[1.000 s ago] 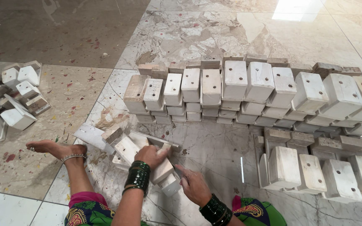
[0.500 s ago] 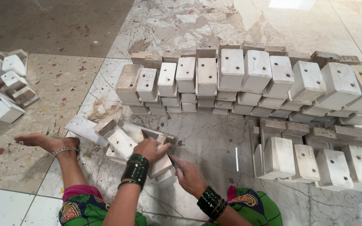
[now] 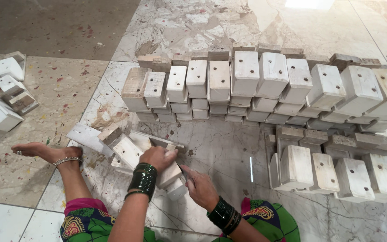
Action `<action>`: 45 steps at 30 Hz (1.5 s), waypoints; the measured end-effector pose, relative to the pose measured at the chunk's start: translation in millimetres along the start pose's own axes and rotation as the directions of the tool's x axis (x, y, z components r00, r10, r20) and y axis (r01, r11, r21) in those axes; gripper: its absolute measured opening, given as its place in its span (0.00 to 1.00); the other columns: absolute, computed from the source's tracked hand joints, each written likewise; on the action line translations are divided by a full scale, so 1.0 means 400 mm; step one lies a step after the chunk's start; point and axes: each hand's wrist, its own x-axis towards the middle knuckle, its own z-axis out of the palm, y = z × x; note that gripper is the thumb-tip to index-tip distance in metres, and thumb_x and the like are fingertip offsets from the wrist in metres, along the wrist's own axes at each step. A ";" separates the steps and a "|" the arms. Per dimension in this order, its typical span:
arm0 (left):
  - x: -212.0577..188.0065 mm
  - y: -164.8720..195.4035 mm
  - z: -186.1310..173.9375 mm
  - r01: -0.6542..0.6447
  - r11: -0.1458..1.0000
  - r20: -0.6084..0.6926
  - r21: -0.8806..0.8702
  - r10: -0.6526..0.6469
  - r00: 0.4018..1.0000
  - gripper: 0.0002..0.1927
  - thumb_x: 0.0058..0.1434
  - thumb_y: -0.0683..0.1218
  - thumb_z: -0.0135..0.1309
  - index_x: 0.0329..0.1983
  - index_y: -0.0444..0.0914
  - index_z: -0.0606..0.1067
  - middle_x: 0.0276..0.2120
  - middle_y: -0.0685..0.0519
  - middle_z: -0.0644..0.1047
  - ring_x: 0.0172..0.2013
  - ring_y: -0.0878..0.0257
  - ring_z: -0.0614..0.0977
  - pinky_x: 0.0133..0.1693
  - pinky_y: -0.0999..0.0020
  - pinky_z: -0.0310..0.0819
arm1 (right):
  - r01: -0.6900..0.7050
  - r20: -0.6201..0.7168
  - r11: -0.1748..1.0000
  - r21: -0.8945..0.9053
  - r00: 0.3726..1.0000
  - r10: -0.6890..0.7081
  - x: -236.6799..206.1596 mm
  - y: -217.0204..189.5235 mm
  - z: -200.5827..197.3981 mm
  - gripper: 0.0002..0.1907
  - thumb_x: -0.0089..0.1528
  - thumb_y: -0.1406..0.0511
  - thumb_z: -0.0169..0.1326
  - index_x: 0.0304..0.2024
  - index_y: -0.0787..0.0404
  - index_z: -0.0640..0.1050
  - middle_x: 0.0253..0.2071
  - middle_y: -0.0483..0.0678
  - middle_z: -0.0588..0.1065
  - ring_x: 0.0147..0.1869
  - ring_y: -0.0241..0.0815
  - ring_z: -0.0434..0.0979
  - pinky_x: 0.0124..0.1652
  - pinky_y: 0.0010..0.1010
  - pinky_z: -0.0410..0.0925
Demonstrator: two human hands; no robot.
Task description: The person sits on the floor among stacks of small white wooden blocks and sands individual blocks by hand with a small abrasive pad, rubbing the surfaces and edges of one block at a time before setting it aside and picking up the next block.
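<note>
Lower centre of frame: left hand [image 3: 157, 157] rests on a white-painted wooden block [image 3: 172, 172], fingers curled and clamped over its top. Right hand [image 3: 200, 186] touches the block's right side; whether its fingers grip a tool, cannot tell. Block sits on the marble floor [image 3: 220, 148] among loose blocks [image 3: 126, 150]. Stacked rows of drilled blocks [image 3: 256, 85] across upper centre; bare foot [image 3: 45, 152] at left.

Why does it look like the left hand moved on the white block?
No real move: the left hand grips the same white block, still just right of the bare foot; only the camera shifted.
</note>
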 end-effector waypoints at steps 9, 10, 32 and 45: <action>-0.016 0.018 0.013 -0.075 0.991 0.035 0.115 0.071 0.997 0.31 0.59 0.72 0.47 0.37 0.44 0.85 0.36 0.41 0.83 0.42 0.45 0.84 0.47 0.50 0.78 | -0.058 0.018 0.998 0.038 0.998 0.058 -0.005 -0.011 -0.006 0.28 0.59 0.72 0.46 0.64 0.60 0.72 0.30 0.56 0.77 0.34 0.53 0.81 0.40 0.41 0.73; -0.011 0.012 0.005 -0.049 0.996 0.022 0.077 0.047 0.999 0.31 0.58 0.72 0.48 0.37 0.44 0.85 0.36 0.42 0.83 0.41 0.46 0.85 0.47 0.51 0.78 | -0.040 0.018 0.999 0.030 0.999 0.040 -0.006 -0.010 -0.005 0.28 0.59 0.73 0.46 0.63 0.60 0.72 0.31 0.56 0.78 0.34 0.54 0.81 0.40 0.41 0.73; 0.004 0.042 0.021 -0.049 0.990 0.009 0.135 0.048 0.999 0.33 0.59 0.72 0.48 0.36 0.41 0.85 0.36 0.40 0.82 0.41 0.43 0.84 0.46 0.50 0.78 | 0.040 -0.043 0.999 -0.003 0.998 -0.040 -0.004 -0.007 -0.015 0.28 0.58 0.73 0.49 0.62 0.65 0.72 0.32 0.57 0.78 0.36 0.56 0.80 0.41 0.42 0.72; 0.009 -0.010 -0.003 0.037 0.999 -0.012 -0.011 -0.037 0.999 0.32 0.58 0.71 0.49 0.38 0.41 0.85 0.38 0.40 0.83 0.44 0.45 0.85 0.50 0.52 0.77 | 0.013 0.005 0.999 0.049 1.000 -0.013 -0.013 -0.026 -0.012 0.31 0.57 0.74 0.46 0.65 0.63 0.71 0.34 0.57 0.78 0.36 0.53 0.82 0.42 0.40 0.74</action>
